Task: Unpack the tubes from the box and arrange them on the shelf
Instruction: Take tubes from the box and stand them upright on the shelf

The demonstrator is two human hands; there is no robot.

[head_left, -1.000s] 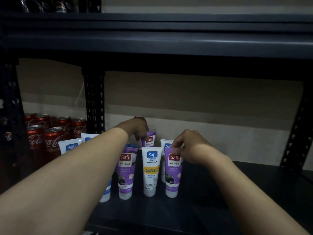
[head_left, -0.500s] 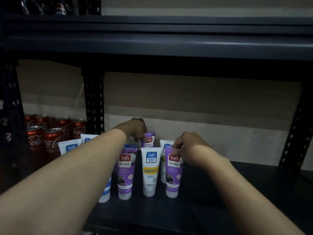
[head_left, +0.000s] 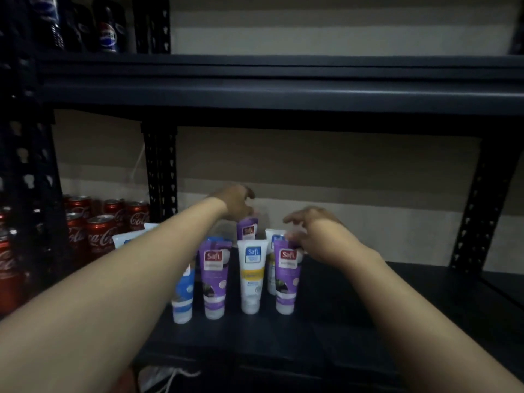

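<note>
The tubes [head_left: 251, 276] look light and soft, best pinched at the crimp. The left hand [head_left: 235, 204] is unclear through blur, and the right hand [head_left: 314, 235] is loosely spread.

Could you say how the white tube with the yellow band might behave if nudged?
Standing on its small cap, the white tube with the yellow band probably tips easily. The close purple tube left of it might fall too.

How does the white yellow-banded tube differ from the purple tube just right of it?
The white yellow-banded plastic tube carries a blue logo patch, the purple plastic tube a red one. The white tube's top is free; the right hand is at the purple one's. Both stand cap-down on the dark shelf.
</note>
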